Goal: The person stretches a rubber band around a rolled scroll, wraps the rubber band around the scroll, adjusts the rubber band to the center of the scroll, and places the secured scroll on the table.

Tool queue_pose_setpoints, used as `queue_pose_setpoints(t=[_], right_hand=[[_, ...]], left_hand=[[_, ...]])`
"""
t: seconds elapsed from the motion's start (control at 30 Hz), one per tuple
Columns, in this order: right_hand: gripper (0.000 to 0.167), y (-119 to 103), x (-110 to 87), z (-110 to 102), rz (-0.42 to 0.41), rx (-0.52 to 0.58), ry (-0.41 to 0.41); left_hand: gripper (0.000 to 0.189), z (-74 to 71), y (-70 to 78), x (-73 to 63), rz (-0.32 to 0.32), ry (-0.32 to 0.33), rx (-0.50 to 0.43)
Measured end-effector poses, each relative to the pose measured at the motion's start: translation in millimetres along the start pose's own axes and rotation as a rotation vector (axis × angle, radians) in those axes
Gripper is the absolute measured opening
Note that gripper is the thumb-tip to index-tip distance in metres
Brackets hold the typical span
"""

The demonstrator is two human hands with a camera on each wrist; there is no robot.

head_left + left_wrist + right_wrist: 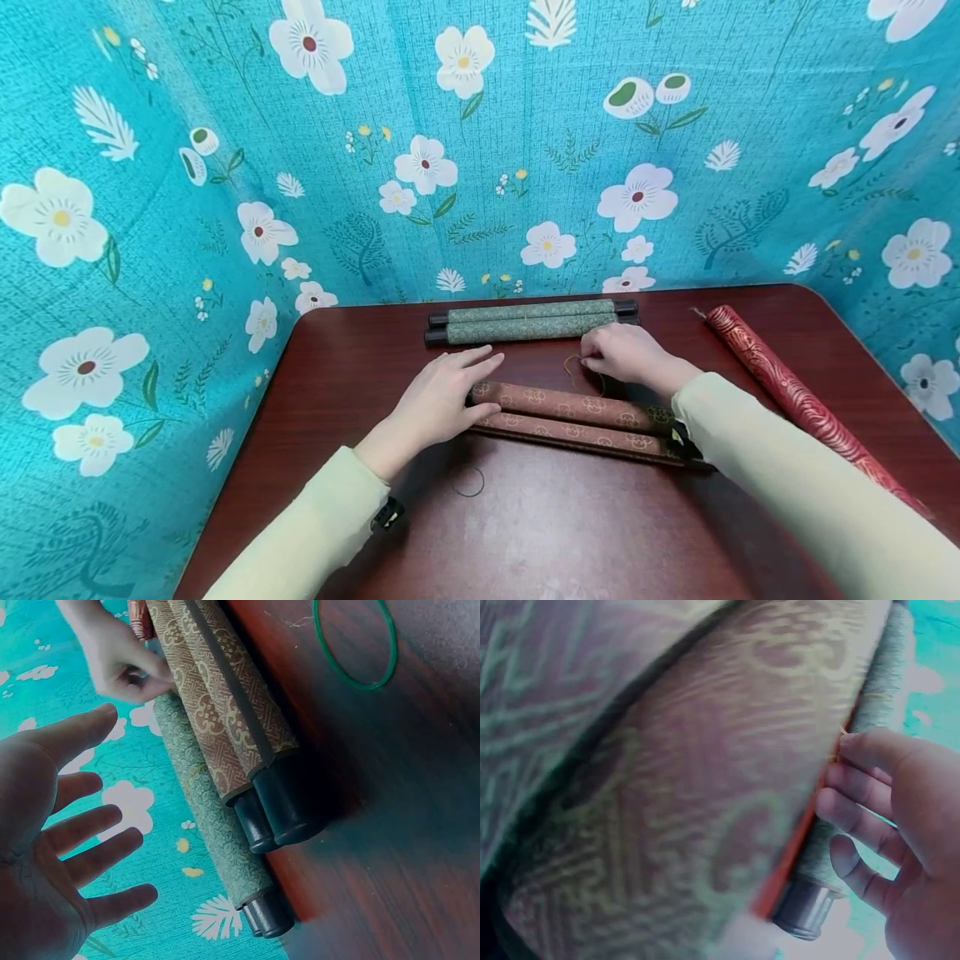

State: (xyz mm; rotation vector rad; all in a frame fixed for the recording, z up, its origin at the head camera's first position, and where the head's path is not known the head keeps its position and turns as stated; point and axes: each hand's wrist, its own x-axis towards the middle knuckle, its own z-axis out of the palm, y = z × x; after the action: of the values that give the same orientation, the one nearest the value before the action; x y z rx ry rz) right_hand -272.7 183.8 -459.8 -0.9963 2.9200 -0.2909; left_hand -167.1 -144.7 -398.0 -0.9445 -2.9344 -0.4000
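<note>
A brown patterned scroll, rolled up from both ends onto two dark-capped rollers, lies across the middle of the table. My left hand is at its left end with fingers spread; in the left wrist view the palm and fingers hold nothing. Beyond the scroll's right part, my right hand pinches a thin yellowish string between thumb and fingertips. That string trails down toward the brown scroll. In the right wrist view the brown cloth fills the foreground, with the right hand past its edge.
Behind the brown scroll lies a green double-roller scroll with dark end caps. A red patterned roll slants along the right side of the table. One green elastic loop lies nearer the front. Flowered blue cloth hangs behind.
</note>
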Motion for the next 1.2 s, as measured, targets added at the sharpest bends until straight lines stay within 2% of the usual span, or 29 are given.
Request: queue_pose_setpoints(t=[0.13,0.33,0.57,0.77,0.93,1.07,1.2], right_hand=[[0.013,-4.4,-2.9,-13.5,-0.036,0.055,0.093],[0.006,-14.9,-4.0,-37.3,-0.073,0.063,0.204],[0.006,-29.2,-5.6,-61.2,-0.150,0.079,0.302],[0.006,-43.2,-12.1,-80.1,-0.187,0.094,0.343],[0.010,-53.1,-15.8,-91.1,-0.275,0.101,0.416],[0.012,-63.5,-19.0,-99.1,-0.343,0.114,0.466],[0.014,-72.4,-23.1,-106.4,-0.380,0.121,0.496]], left_hand=[[0.069,2.8,0.6,1.0,0.004,0.000,-0.013],[0.069,5.6,2.3,3.6,0.017,0.007,-0.033],[0.068,8.4,6.2,8.7,0.023,0.075,-0.056],[0.067,9.6,12.7,14.9,0.006,0.159,-0.167],[0.065,8.2,22.3,21.0,-0.025,0.221,-0.290],[0.063,5.5,30.5,27.7,-0.054,0.244,-0.363],[0.062,3.0,37.1,32.1,-0.054,0.270,-0.424]])
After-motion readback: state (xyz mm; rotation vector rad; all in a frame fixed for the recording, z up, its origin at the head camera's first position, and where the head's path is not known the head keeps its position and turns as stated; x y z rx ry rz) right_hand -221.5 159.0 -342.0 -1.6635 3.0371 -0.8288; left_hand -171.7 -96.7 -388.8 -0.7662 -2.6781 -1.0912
